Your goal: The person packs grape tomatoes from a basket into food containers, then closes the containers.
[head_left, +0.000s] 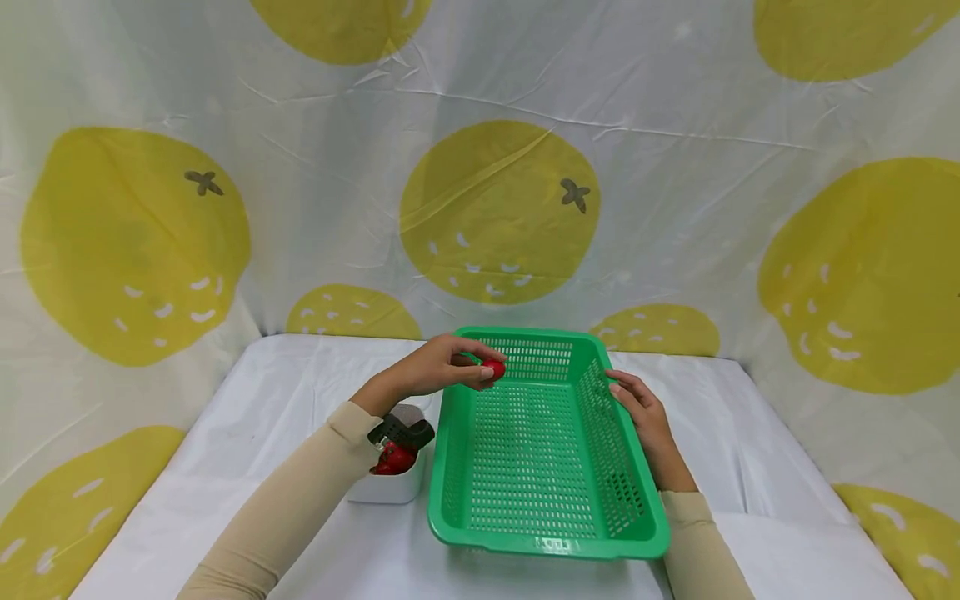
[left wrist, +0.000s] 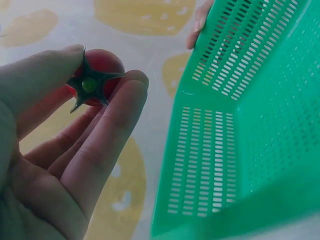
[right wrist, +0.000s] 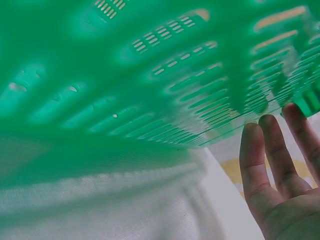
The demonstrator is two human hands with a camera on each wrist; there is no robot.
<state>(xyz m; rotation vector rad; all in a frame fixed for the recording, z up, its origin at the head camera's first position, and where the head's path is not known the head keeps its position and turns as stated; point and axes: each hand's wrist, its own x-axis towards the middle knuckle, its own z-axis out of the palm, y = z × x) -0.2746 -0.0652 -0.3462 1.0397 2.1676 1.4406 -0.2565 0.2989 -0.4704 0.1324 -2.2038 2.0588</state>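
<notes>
My left hand [head_left: 453, 364] pinches a small red tomato [head_left: 493, 369] between thumb and fingertips, above the far left part of a green plastic basket [head_left: 551, 546]. A green star-shaped calyx on the tomato [left wrist: 102, 62] faces the camera in the left wrist view. With my right hand [head_left: 648, 421] I hold the basket's right rim. Thumb and a finger lie over that rim, while the other fingers [right wrist: 251, 150] reach along the outside of the slotted wall. The basket's slotted floor shows bare.
Left of the basket stands a white container [head_left: 386, 490] with red, tomato-like things [head_left: 395, 458] inside, partly covered by my left wrist and a black strap [head_left: 405, 432]. A white cloth covers the table [head_left: 315, 533]. Behind hangs a curtain [head_left: 675, 125] printed with yellow fruit.
</notes>
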